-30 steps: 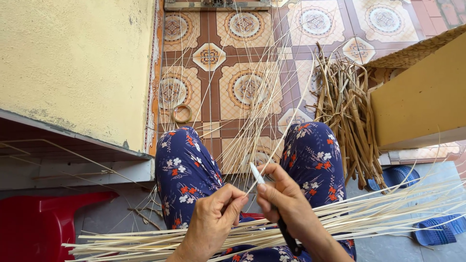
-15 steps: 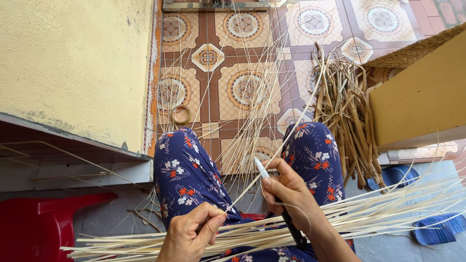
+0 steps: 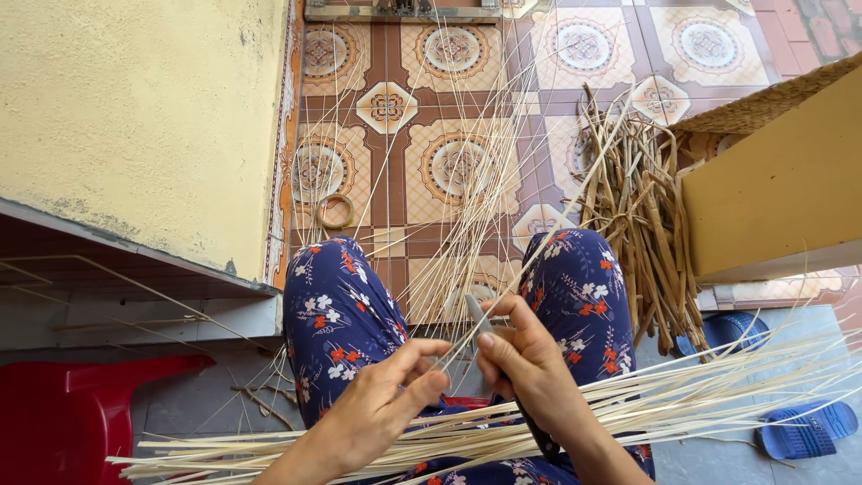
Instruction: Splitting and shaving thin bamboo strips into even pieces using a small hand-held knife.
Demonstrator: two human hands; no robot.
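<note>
One thin strip (image 3: 503, 287) pinched by left hand (image 3: 391, 400), over the lap. One knife (image 3: 489, 337) gripped in right hand (image 3: 530, 368). Pale strip bundle (image 3: 682, 409) across both knees; two blue sandals (image 3: 804, 429) right.

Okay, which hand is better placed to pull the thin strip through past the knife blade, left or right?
Probably the left hand: its fingertips already pinch the thin strip just beside the blade. The right hand is wrapped around the knife, blade pointing up against the strip, so it looks occupied steadying the tool.
</note>
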